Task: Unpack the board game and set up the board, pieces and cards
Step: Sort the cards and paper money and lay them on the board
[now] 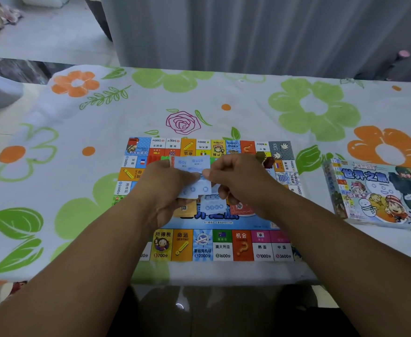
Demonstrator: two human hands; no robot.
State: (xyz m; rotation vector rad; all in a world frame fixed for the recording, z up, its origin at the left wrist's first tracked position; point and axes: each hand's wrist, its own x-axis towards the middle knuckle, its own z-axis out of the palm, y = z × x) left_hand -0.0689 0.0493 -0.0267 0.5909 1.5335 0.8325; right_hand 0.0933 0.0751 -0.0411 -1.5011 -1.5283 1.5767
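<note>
Presently the left hand (168, 188) curls its fingers under a loose sheaf of paper slips (192, 164), thumb on top, above the middle of the board (223, 246), which lies flat by the tabletop's near edge. The right hand (238, 181) pinches the sheaf's right side between thumb and forefinger, its other fingers curled. The pale blue slips look thin and unevenly fanned, so a hasty pull could tear one or spill several across the board. Falling paper might also knock the small pieces (266, 160) near the board's far right corner. The box (379, 193) sits toward the tabletop's right edge.
</note>
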